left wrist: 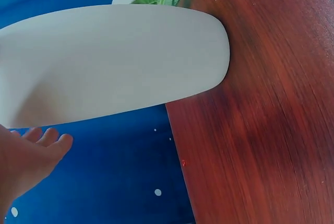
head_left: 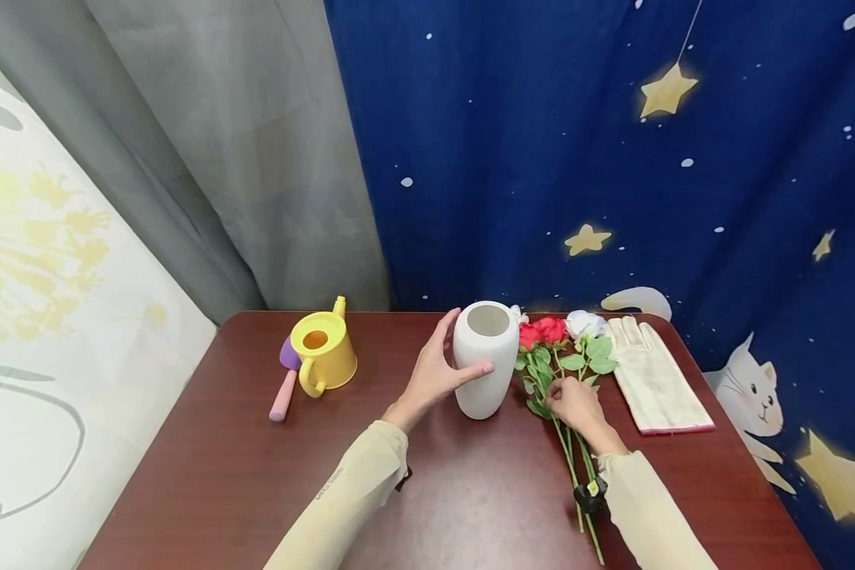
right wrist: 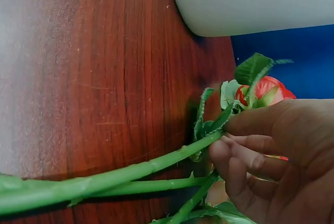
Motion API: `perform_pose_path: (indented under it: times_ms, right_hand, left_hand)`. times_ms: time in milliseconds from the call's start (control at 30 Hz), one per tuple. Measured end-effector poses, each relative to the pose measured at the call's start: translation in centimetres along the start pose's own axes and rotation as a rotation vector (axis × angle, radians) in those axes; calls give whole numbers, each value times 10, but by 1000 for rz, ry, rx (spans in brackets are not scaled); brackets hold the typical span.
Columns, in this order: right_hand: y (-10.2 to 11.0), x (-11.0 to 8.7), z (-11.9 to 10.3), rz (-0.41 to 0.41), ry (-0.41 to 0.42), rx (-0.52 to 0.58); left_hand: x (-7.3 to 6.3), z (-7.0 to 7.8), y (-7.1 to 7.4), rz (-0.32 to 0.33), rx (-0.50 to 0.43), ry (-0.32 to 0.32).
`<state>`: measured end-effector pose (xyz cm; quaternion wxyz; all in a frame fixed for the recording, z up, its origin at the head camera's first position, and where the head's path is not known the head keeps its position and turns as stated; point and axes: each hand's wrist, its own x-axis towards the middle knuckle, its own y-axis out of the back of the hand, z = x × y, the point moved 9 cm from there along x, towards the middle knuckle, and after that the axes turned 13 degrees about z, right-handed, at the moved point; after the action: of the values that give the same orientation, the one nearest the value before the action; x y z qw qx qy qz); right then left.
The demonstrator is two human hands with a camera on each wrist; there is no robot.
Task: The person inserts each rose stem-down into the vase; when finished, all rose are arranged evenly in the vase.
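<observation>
A white vase (head_left: 486, 372) stands upright on the table. My left hand (head_left: 438, 366) is at its left side, the thumb stretched across the front and the fingers extended along the side. In the left wrist view, those fingers (left wrist: 47, 143) lie close to the edge of the vase (left wrist: 115, 59). To the right lie artificial roses with red blooms (head_left: 544, 331), a white bloom (head_left: 584, 324) and long green stems. My right hand (head_left: 575, 405) pinches a rose stem (right wrist: 151, 166) just below its leaves between thumb and fingers.
At the left stands a yellow watering can (head_left: 333, 356), beside a small trowel with a purple blade and pink handle (head_left: 283, 396). White gloves (head_left: 659, 380) lie right of the roses. Curtains (head_left: 470, 158) hang behind the brown table (head_left: 207, 475).
</observation>
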<state>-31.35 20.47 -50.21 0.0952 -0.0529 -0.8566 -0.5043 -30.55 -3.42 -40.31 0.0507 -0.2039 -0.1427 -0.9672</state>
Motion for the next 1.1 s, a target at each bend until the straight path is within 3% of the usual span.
perform_pose_path:
  times_ms: [133,333,567,600,700,933,1100]
  right_hand:
    - [0,-1,4,-41,-38,71]
    - [5,-7,14,-159,-212,447]
    - [27,-7,22,-71,-309,819]
    - [25,-5,27,-63,-287,932]
    - [30,-6,27,-48,-274,1082]
    - [50,-15,28,-42,-280,1190]
    - [58,-20,28,-48,-233,1303]
  left_hand:
    - [0,0,-3,-11,34,-20]
    - [3,7,-11,-15,-44,-66]
    - [-6,32,2,17,-83,-84]
    - [-7,35,4,20,-76,-78]
    - [-10,34,8,24,-72,-53]
    - [-9,37,7,15,-69,-62]
    - [-9,35,6,9,-72,-48]
